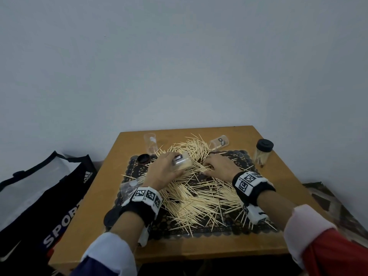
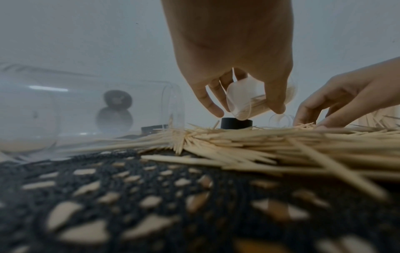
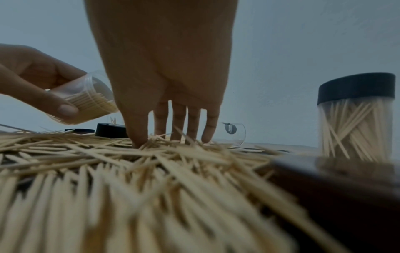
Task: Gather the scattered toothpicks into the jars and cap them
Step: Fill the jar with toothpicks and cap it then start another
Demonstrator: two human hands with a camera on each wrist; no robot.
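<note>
Loose toothpicks (image 1: 199,200) lie in a thick pile across a black lace mat (image 1: 199,232). My left hand (image 1: 167,166) grips a clear jar (image 1: 182,162) tilted above the pile, its mouth toward the right hand; the jar (image 3: 86,102) is partly filled with toothpicks. My right hand (image 1: 215,166) reaches down into the pile just right of the jar, and its thumb and fingertips (image 3: 161,135) pinch a small bunch of toothpicks (image 3: 155,138). A black cap (image 2: 236,123) sits on the mat below the held jar (image 2: 240,97).
A capped jar (image 1: 262,154) full of toothpicks stands at the back right. An empty jar (image 1: 151,143) stands upright at the back left; another (image 1: 219,143) lies on its side behind the pile. A black cap (image 1: 143,158) lies on the mat's far left. A sports bag (image 1: 39,196) sits left of the table (image 1: 288,176).
</note>
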